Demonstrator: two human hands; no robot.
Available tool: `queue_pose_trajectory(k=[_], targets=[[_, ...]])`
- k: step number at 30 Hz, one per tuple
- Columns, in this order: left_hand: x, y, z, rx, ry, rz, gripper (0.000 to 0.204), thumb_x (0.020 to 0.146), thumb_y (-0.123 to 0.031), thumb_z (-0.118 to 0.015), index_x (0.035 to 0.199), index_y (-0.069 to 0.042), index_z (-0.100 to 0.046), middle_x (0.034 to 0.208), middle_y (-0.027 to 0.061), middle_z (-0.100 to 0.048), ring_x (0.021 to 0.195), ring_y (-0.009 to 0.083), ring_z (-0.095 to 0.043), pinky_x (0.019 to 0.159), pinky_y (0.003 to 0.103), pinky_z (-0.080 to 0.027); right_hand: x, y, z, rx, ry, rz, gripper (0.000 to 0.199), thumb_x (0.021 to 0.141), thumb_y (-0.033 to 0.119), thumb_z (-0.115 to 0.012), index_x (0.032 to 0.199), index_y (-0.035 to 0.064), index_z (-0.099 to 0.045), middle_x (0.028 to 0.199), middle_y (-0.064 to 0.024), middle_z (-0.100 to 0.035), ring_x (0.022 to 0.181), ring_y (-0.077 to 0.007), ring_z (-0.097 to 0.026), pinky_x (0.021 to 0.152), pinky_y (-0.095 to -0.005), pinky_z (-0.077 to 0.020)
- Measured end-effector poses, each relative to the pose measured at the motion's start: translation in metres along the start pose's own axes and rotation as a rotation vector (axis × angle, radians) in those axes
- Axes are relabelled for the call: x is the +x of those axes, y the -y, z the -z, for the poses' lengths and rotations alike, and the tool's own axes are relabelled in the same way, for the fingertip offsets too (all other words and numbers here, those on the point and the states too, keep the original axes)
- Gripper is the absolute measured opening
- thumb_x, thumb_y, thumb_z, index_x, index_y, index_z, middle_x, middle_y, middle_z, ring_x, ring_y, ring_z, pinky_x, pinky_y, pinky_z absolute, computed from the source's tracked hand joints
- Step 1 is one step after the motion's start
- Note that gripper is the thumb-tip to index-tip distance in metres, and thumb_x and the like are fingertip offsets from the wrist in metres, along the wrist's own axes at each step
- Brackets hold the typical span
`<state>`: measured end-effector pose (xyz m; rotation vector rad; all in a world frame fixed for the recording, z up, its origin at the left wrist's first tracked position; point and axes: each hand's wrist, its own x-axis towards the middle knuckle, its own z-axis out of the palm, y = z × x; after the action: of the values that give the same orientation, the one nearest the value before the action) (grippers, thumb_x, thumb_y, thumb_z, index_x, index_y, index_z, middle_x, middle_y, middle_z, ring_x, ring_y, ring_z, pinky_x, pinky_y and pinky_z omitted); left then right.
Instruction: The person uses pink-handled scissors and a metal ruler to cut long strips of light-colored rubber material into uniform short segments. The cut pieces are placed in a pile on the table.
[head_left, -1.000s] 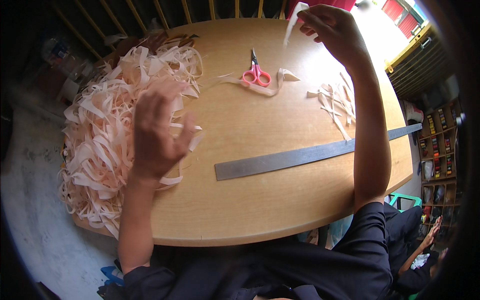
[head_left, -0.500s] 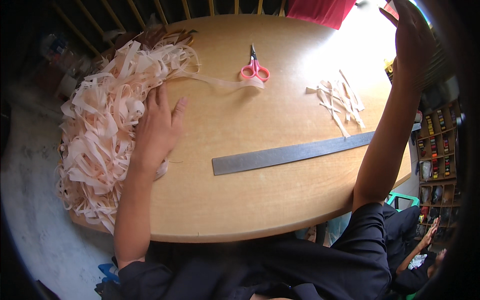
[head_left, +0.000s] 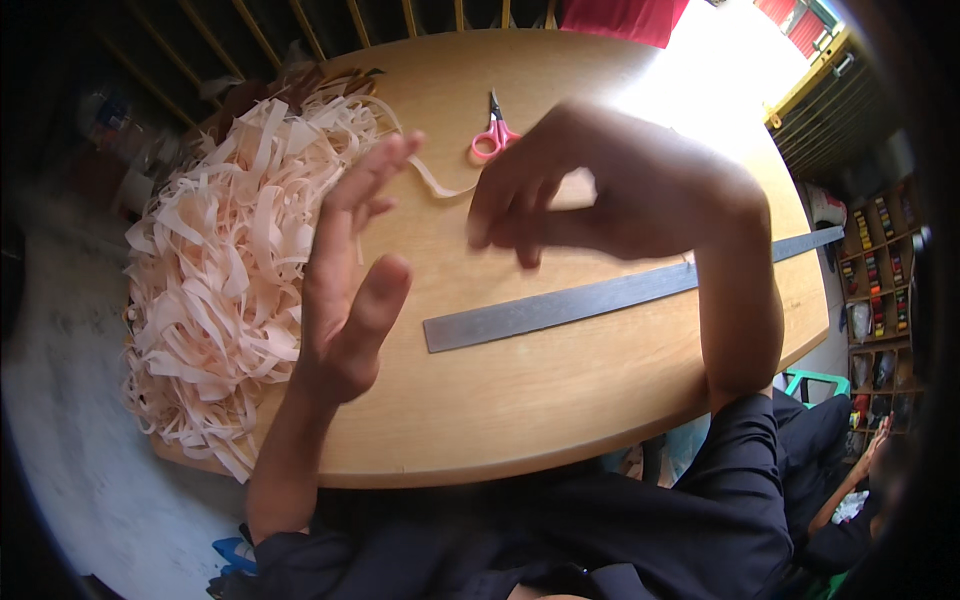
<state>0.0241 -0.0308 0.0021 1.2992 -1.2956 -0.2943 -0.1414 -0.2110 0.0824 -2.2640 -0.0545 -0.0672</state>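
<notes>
My left hand (head_left: 350,280) is raised over the table beside a big heap of pale peach fabric strips (head_left: 225,290); its fingers are spread and nothing is in it. Above the middle of the table hangs my right hand (head_left: 610,190), bent at the wrist, fingers curved and apart, somewhat blurred, with no object visible in it. Past its fingertips lie small scissors (head_left: 488,142) with pink handles, partly covered by the hand. One loose strip (head_left: 440,190) trails from the heap toward them. A steel ruler (head_left: 560,310) lies slantwise under my right forearm, which hides part of it.
The wooden table (head_left: 480,420) has a rounded near edge close to my body. A red cloth (head_left: 620,18) hangs at the far side. To the right stand shelves of thread spools (head_left: 875,270) and a green stool (head_left: 815,380). Another person's hand (head_left: 878,440) shows at lower right.
My left hand has lifted off the heap's edge and turned, fingers spread. My right hand has swung down from the upper right to above the table's middle, now covering the small pile of cut strips.
</notes>
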Motion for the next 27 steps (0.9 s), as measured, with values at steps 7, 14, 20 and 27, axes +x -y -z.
queue_pose_trajectory(k=[7, 14, 20, 27], targets=[[-0.008, -0.003, 0.051, -0.556, 0.439, 0.419, 0.019, 0.102, -0.011, -0.07, 0.114, 0.003, -0.073, 0.104, 0.0098, -0.075, 0.082, 0.0093, -0.066, 0.072, 0.024, -0.053, 0.007, 0.026, -0.014, 0.056, -0.042, -0.096, 0.012, 0.093, 0.002, -0.077, 0.1, -0.0054, -0.07, 0.085, -0.0108, -0.077, 0.082, -0.019, -0.079, 0.072, -0.0291, -0.0626], [0.008, -0.005, 0.094, -0.165, 0.437, 0.64, 0.022, 0.105, -0.02, -0.067, 0.095, -0.001, -0.072, 0.064, -0.0027, -0.058, 0.051, 0.0016, -0.047, 0.05, 0.018, -0.036, -0.018, 0.018, -0.001, 0.061, -0.101, -0.265, 0.012, 0.092, 0.005, -0.081, 0.096, -0.0035, -0.074, 0.083, -0.011, -0.078, 0.068, -0.0161, -0.077, 0.062, -0.0274, -0.0626], [0.001, -0.007, 0.129, 0.176, 0.597, 0.851, 0.016, 0.102, -0.014, -0.069, 0.094, 0.0, -0.07, 0.067, -0.002, -0.06, 0.054, 0.0027, -0.052, 0.049, 0.02, -0.039, -0.028, -0.017, -0.035, 0.1, 0.117, -0.549, 0.017, 0.096, 0.021, -0.075, 0.098, 0.0047, -0.08, 0.075, -0.0075, -0.077, 0.068, -0.0126, -0.074, 0.062, -0.0266, -0.058], [-0.001, -0.023, 0.111, 0.467, 0.268, 0.671, 0.01, 0.098, -0.009, -0.073, 0.101, 0.001, -0.072, 0.079, 0.0016, -0.067, 0.07, 0.0054, -0.061, 0.062, 0.022, -0.047, -0.05, -0.038, -0.051, -0.182, -0.216, -0.647, 0.022, 0.097, 0.025, -0.079, 0.096, 0.0035, -0.077, 0.065, -0.008, -0.072, 0.057, -0.0115, -0.071, 0.052, -0.0242, -0.0511]])
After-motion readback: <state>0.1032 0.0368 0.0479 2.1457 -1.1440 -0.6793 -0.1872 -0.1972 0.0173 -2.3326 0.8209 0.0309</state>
